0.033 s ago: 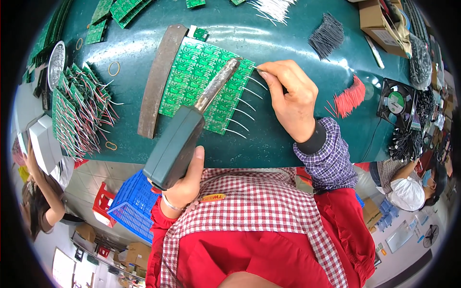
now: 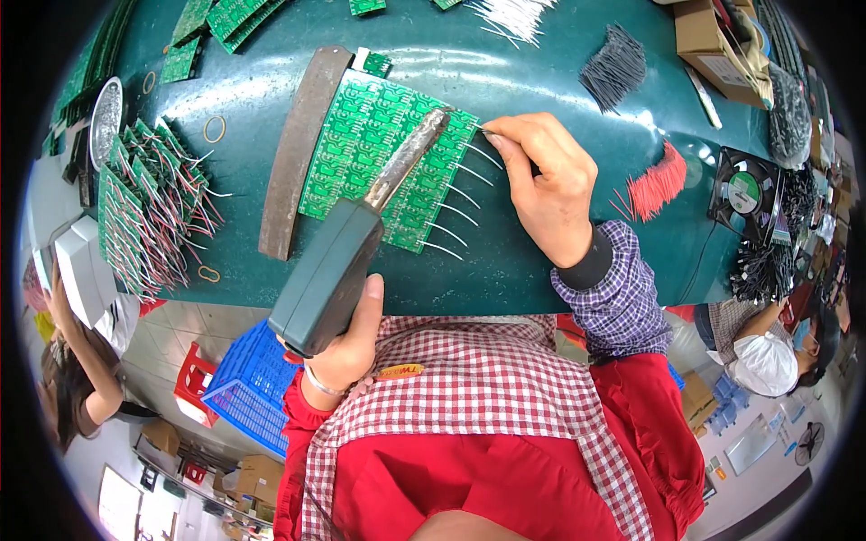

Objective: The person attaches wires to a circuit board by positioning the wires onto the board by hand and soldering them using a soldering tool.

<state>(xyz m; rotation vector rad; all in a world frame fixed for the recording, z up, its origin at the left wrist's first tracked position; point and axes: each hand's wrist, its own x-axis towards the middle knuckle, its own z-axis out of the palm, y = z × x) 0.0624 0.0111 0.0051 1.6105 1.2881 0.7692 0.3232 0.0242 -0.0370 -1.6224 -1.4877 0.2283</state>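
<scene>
My left hand [image 2: 350,350] is wrapped round the grip of a dark green soldering gun [image 2: 329,270]. Its long metal barrel slants up across a green circuit board panel [image 2: 352,135], the tip near the panel's upper right corner. At that corner my right hand [image 2: 557,185] pinches a thin black wire [image 2: 485,132] between thumb and forefinger. Several white wires [image 2: 463,194] stick out from the panel's right edge, below the pinched one. Along the panel's left side lies a curved brown metal bar [image 2: 302,153]. Whether the tip touches the wire cannot be made out.
Wired boards [image 2: 149,212] are heaped at the left. Loose white wires [image 2: 512,16], black wires [image 2: 614,68] and red wires [image 2: 658,183] lie beyond and right of my right hand. A black fan [image 2: 745,191] stands at the right edge. Other people sit at both sides.
</scene>
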